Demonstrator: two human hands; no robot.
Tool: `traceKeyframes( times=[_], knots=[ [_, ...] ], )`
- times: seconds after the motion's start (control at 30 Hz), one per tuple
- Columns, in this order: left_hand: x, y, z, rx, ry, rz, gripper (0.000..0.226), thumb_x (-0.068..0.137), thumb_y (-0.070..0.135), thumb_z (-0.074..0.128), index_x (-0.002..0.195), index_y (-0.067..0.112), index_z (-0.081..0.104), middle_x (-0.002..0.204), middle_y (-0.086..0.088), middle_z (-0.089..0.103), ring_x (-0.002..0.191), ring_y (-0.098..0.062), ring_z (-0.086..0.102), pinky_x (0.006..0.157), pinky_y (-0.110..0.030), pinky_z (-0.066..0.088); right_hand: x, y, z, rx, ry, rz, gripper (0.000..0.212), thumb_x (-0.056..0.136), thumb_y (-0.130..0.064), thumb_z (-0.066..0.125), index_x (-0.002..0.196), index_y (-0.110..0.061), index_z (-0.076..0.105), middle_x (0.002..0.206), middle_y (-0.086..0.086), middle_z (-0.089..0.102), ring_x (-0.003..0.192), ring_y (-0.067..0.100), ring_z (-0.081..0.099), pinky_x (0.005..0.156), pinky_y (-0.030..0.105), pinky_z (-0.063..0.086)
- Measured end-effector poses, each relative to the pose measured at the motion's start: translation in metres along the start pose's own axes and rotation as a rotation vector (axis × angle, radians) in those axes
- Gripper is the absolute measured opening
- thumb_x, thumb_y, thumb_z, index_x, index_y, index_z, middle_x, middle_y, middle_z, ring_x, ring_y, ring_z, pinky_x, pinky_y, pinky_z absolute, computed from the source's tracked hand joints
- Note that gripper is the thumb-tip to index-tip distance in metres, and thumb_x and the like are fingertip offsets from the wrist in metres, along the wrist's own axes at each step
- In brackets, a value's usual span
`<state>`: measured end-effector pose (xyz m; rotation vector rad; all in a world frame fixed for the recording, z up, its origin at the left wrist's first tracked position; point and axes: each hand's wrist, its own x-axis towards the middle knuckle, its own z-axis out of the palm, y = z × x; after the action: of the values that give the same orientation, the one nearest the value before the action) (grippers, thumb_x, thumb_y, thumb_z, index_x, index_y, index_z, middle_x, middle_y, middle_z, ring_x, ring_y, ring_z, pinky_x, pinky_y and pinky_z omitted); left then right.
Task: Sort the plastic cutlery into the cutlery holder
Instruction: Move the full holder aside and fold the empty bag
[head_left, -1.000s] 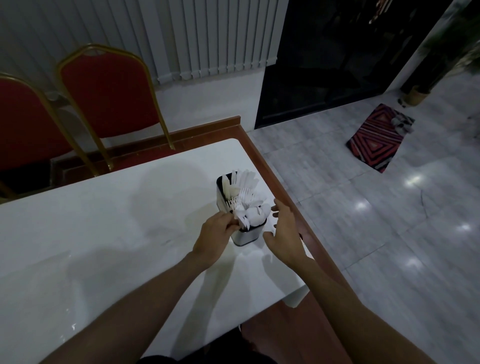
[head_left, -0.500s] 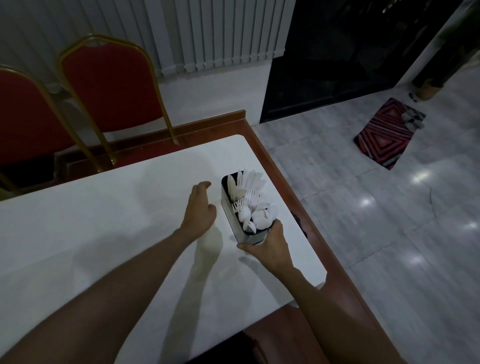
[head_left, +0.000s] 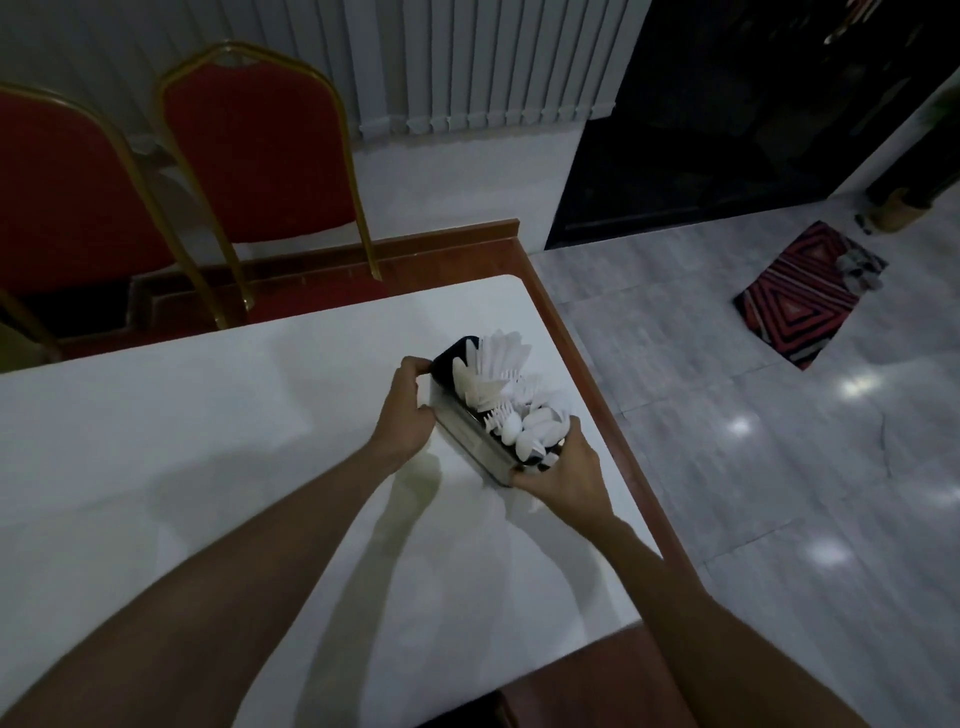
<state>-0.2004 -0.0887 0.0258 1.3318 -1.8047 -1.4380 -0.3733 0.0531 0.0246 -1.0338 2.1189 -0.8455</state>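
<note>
Cutlery holder (head_left: 470, 441), metal-sided with a dark rim, standing on the white desk (head_left: 208, 467) close to its right-hand edge and seemingly tipped a little, though the wide lens makes that hard to judge. Contents: white plastic cutlery (head_left: 511, 400), handles down, with knives fanned at the holder's far end, forks toward the middle and spoon bowls at its near end; compartment dividers not discernible. Left hand (head_left: 408, 410) clasped on the holder's left wall and far corner; right hand (head_left: 563, 470) closed around the holder's near end, fingers wrapped over the rim. Both hands thus clamped on the holder, one at each end, with the cutlery between them. No loose pieces visible on the desk around the holder. Step in hand, by judgement: sorting appears finished, and the filled holder is being gripped for squaring up or repositioning. Next move calls for keeping the holder level so the top-heavy fan of knives does not spill, and setting it down away from the desk's edge beside it.
</note>
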Motion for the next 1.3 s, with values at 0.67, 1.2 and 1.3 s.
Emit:
traceKeyframes(
  times=[0.67,1.2,1.3],
  knots=[
    [-0.035,-0.068,-0.133,-0.24,0.636,-0.178,0.031,0.094,-0.001,0.048,0.12,0.007,0.034,0.115,0.001,0.047,0.107,-0.014,0.054,0.074,-0.019,0.045,0.119,-0.133,0.154,0.209,-0.502,-0.199,0.082,0.076,0.007,0.067,0.144,-0.026,0.034,0.13,-0.003,0.053,0.118,0.021,0.052,0.104,0.042,0.047],
    [-0.045,-0.082,-0.141,-0.173,0.513,-0.197,0.042,0.094,0.001,0.049,0.13,0.005,0.029,0.124,0.004,0.04,0.113,-0.011,0.045,0.088,-0.025,0.042,0.093,-0.141,0.163,0.165,-0.323,-0.16,0.078,0.085,0.005,0.059,0.149,-0.019,0.023,0.137,0.007,0.051,0.121,0.027,0.053,0.102,0.042,0.048],
    [-0.054,-0.084,-0.144,-0.073,0.529,-0.282,0.055,0.092,0.006,0.054,0.14,0.009,0.028,0.136,-0.005,0.043,0.126,-0.019,0.043,0.103,-0.029,0.038,0.079,-0.143,0.17,0.181,-0.198,0.02,0.083,0.082,0.0,0.069,0.149,-0.011,0.021,0.146,0.012,0.043,0.129,0.03,0.047,0.107,0.039,0.042]
  ],
)
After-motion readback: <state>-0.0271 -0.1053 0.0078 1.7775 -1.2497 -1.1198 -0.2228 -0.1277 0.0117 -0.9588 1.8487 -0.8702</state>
